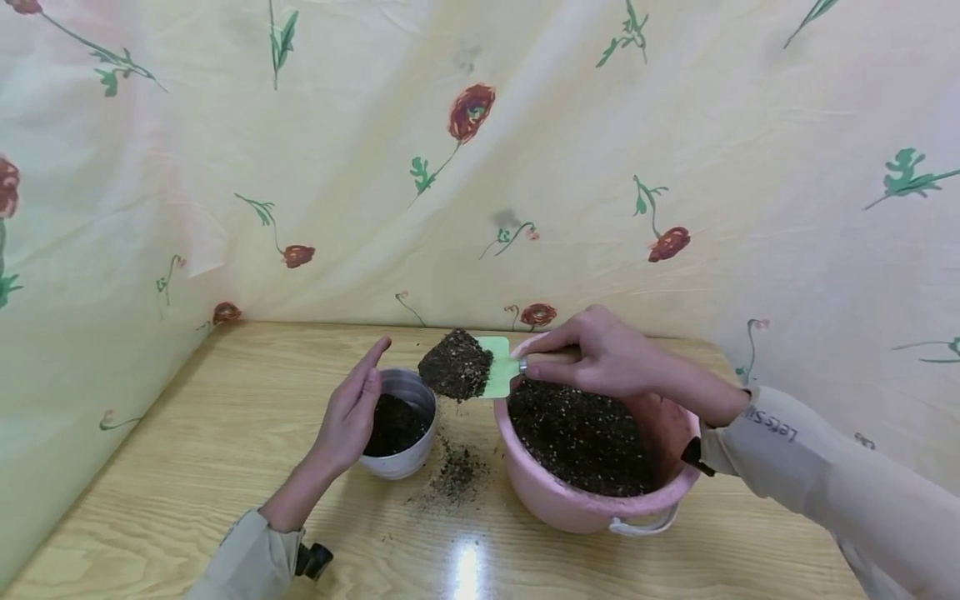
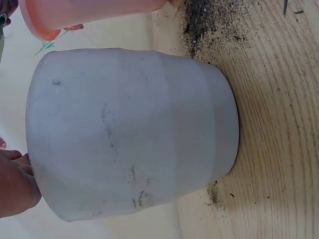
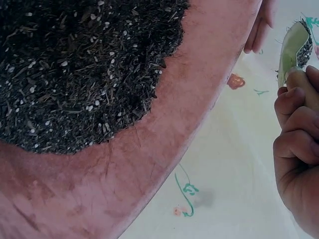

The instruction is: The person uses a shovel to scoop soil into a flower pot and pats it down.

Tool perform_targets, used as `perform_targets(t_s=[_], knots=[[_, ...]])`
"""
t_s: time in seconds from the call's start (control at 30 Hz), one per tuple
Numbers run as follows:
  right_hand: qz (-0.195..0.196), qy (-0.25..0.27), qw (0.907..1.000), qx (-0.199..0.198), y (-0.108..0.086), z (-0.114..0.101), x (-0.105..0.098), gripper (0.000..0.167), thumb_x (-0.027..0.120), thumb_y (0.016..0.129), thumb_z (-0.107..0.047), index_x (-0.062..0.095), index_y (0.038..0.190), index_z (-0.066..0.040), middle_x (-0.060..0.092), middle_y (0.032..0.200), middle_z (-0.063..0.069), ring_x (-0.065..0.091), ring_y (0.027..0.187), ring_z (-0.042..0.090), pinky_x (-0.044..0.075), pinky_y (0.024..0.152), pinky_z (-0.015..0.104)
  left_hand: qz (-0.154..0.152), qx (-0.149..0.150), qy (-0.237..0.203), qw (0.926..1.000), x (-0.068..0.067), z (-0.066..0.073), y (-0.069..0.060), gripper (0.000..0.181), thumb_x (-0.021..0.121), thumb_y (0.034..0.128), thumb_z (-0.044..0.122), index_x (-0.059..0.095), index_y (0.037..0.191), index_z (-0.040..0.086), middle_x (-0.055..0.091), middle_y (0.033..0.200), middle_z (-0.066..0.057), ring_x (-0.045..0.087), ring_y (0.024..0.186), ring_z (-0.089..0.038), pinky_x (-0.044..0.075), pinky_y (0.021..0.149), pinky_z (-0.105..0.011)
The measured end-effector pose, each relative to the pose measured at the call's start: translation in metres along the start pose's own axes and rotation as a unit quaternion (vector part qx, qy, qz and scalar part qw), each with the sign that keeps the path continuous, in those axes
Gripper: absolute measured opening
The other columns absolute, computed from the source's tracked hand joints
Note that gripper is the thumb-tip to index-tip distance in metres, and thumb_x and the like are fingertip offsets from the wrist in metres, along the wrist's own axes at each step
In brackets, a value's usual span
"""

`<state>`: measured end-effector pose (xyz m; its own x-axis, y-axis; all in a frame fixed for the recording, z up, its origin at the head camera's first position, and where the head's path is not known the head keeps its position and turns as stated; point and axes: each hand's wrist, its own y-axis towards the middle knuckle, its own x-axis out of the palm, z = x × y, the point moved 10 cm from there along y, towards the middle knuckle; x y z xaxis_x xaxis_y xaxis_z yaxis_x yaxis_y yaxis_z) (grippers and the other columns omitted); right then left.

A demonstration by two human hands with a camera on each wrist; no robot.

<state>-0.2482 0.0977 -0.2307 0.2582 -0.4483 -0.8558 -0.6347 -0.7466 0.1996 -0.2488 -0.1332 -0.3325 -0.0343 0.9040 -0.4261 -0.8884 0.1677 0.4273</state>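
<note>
The left hand (image 1: pixel 349 421), fingers extended together, was at the left rim of the white pot (image 1: pixel 400 463). Rightward, loose soil (image 1: pixel 459 475) lay on the surface (image 1: pixel 217 433); above, the soil-laden trowel (image 1: pixel 496 368) was clamped in the fingers of the right hand (image 1: pixel 611 357), which partly obscured the pink bucket (image 1: pixel 558 506).

The left hand (image 1: pixel 351 414) is raised, fingers straight; the right hand (image 1: pixel 603 354) curls in a grip, its forearm (image 1: pixel 701 392) slanting inward.
</note>
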Motion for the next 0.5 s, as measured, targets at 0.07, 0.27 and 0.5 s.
perform_targets(t_s=[0.07, 0.27, 0.5], knots=[[-0.002, 0.003, 1.0, 0.003, 0.002, 0.0, 0.002, 0.02, 0.069, 0.09, -0.023, 0.075, 0.107, -0.015, 0.069, 0.072, -0.012, 0.033, 0.042, -0.004, 0.034, 0.042, 0.02, 0.001, 0.0, -0.002, 1.0, -0.001, 0.0, -0.001, 0.044, 0.027, 0.107, 0.013, 0.033, 0.15, 0.008, 0.036, 0.153, -0.007, 0.032, 0.139, -0.023, 0.026, 0.108, -0.017], [0.0, 0.003, 1.0, 0.004, 0.01, -0.003, 0.004, 0.014, 0.07, 0.088, -0.022, 0.077, 0.099, -0.016, 0.062, 0.063, -0.015, 0.047, 0.048, 0.001, 0.043, 0.046, 0.022, 0.001, -0.008, 0.002, 1.0, -0.003, -0.004, -0.003, 0.044, 0.026, 0.1074, 0.015, 0.031, 0.151, 0.009, 0.035, 0.153, -0.007, 0.03, 0.141, -0.024, 0.026, 0.111, -0.026], [-0.005, 0.006, 0.9999, -0.014, 0.02, -0.008, 0.009, 0.014, 0.069, 0.089, -0.023, 0.077, 0.097, -0.015, 0.062, 0.065, -0.015, 0.046, 0.048, 0.0, 0.042, 0.046, 0.022, -0.002, -0.021, 0.01, 0.9997, -0.006, -0.011, -0.004, 0.045, 0.026, 0.1076, 0.016, 0.029, 0.152, 0.011, 0.032, 0.154, -0.007, 0.027, 0.142, -0.026, 0.024, 0.114, -0.044]])
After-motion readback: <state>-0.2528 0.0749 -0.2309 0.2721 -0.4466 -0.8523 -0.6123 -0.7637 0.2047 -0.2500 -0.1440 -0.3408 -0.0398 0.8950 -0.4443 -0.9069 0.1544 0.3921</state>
